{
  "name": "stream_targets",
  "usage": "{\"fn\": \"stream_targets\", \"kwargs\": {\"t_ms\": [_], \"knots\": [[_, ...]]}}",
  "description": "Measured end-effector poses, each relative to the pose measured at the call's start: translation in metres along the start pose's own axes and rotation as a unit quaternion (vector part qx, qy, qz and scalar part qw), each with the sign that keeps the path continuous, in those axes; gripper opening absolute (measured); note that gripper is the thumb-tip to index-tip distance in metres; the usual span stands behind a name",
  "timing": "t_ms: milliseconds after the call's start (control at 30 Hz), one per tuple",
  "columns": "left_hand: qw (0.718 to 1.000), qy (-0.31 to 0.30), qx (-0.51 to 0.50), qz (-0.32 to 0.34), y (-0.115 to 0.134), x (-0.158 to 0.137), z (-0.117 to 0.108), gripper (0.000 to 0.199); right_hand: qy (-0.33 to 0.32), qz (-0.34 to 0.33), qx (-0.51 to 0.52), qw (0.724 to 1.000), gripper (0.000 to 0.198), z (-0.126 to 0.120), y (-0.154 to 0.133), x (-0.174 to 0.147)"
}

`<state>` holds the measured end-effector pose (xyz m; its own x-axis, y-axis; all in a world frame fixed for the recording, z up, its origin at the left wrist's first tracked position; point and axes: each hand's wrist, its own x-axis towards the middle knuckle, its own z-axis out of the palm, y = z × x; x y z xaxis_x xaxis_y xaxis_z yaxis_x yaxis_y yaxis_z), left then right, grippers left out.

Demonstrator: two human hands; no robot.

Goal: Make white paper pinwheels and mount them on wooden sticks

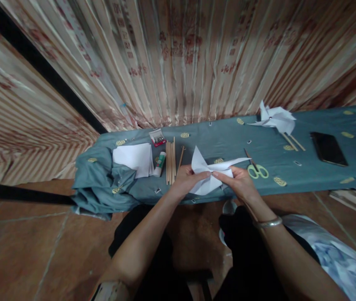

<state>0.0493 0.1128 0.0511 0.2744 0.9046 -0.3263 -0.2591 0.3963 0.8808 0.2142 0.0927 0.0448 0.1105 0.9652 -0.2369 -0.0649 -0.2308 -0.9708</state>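
A white paper pinwheel [200,161] is held over the front edge of the cloth-covered table. My left hand [184,179] grips its left side, thumb pressed near the centre. From the right, my right hand [239,180] pinches it too, its thumb meeting the other at the middle, where a small dark dot shows. The fingers behind the paper are hidden. Just left of my left hand lies a single wooden stick [181,157], beside a row of several wooden sticks [171,161]. Green-handled scissors [258,171] rest close to my right hand.
A glue stick [159,164], a stack of white paper [132,159] and a small open box of pins [157,138] lie at the left. Finished-looking pinwheels on sticks [276,119] and a black phone [328,148] lie at the right. A curtain [178,62] hangs behind the table.
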Motion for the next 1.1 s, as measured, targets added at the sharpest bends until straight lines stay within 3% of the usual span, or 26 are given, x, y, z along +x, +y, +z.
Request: {"fn": "stream_targets", "kwargs": {"t_ms": [233,667,900,1100], "knots": [[0.999,0.013,0.022,0.033,-0.003,-0.008,0.003,0.04,-0.038,-0.007,-0.01,0.999,0.04,0.0,-0.002,-0.006],[0.985,0.114,0.056,0.119,0.003,-0.024,0.026,0.028,-0.092,-0.053,0.047,0.993,0.042,-0.006,-0.014,-0.01],[0.984,0.118,0.042,0.126,0.002,-0.02,0.01,0.025,-0.103,-0.04,0.037,0.993,0.039,0.009,-0.014,0.0],[0.989,0.104,0.012,0.107,0.008,-0.016,-0.002,0.043,-0.091,-0.053,0.023,0.994,0.038,0.012,-0.019,0.017]]}}
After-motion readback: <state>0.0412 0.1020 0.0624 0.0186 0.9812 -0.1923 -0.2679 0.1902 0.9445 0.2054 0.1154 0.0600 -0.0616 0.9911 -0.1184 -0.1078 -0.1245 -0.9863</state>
